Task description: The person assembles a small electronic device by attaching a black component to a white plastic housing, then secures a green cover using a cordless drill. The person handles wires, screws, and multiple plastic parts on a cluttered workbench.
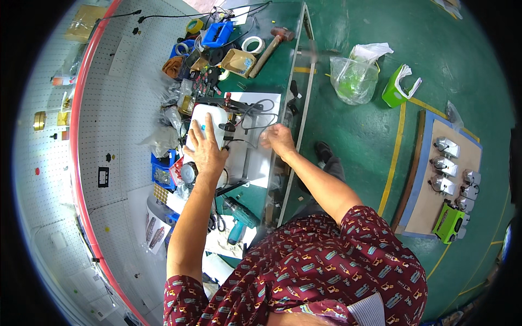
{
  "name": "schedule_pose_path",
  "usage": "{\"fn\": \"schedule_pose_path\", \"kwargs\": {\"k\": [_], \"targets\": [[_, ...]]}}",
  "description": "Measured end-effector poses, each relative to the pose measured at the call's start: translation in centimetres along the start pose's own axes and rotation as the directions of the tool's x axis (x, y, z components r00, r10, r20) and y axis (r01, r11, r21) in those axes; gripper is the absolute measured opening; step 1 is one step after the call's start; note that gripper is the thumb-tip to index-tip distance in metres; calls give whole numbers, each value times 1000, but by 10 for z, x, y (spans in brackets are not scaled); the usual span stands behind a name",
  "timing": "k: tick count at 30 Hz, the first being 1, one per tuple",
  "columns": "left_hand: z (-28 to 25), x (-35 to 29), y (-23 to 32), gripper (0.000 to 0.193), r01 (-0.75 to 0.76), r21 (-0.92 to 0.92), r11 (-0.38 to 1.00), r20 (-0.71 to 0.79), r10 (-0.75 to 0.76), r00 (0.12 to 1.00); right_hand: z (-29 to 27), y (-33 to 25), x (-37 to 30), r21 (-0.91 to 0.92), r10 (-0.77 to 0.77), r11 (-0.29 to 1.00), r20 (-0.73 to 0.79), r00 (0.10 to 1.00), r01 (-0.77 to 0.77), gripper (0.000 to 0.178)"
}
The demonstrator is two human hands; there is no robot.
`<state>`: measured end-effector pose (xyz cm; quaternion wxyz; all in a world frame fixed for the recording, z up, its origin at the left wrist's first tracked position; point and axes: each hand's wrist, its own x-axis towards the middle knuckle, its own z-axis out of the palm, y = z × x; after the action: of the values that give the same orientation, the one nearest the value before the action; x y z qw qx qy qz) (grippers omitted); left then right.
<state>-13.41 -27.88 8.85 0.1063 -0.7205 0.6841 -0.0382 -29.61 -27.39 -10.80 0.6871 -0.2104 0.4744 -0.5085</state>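
Observation:
A white rounded housing (pixel 217 120) lies on the cluttered bench, with dark metal parts and black cables along its right side. My left hand (pixel 205 152) rests on it, fingers spread over its top face. To the right, above a white sheet (pixel 260 168), is my right hand (pixel 278 140), its fingers drawn together and slightly blurred. What they pinch, if anything, is too small to tell. A looped black cable (pixel 260 104) lies just beyond that hand. Close to my left wrist is a round dark-faced object (pixel 188 173).
A teal power drill (pixel 239 216) lies nearer me. Farther off are a hammer (pixel 269 50), a cardboard tray (pixel 238 62), tape rolls (pixel 252 44) and a blue bin (pixel 217 34). A pegboard wall (pixel 117 125) borders the left. Silver units stand on a platform (pixel 429 179) at right.

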Motion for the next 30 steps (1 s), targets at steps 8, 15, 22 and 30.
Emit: {"fn": "schedule_pose_path", "kwargs": {"k": [8, 15, 22, 30], "targets": [[-1, -1, 2, 131, 1, 5, 1000, -1, -1, 1000, 13, 3, 1, 8, -6, 1000, -52, 999, 7, 16], [1, -3, -2, 130, 10, 12, 1000, 2, -10, 1000, 26, 36, 16, -198, -135, 973, -73, 988, 118, 10], [-5, 1, 4, 128, -4, -5, 1000, -6, 4, 1000, 37, 75, 16, -44, 136, 989, -102, 985, -141, 8], [3, -4, -4, 133, 33, -7, 999, 6, -33, 999, 23, 42, 30, -90, 72, 992, -116, 991, -83, 26]]}}
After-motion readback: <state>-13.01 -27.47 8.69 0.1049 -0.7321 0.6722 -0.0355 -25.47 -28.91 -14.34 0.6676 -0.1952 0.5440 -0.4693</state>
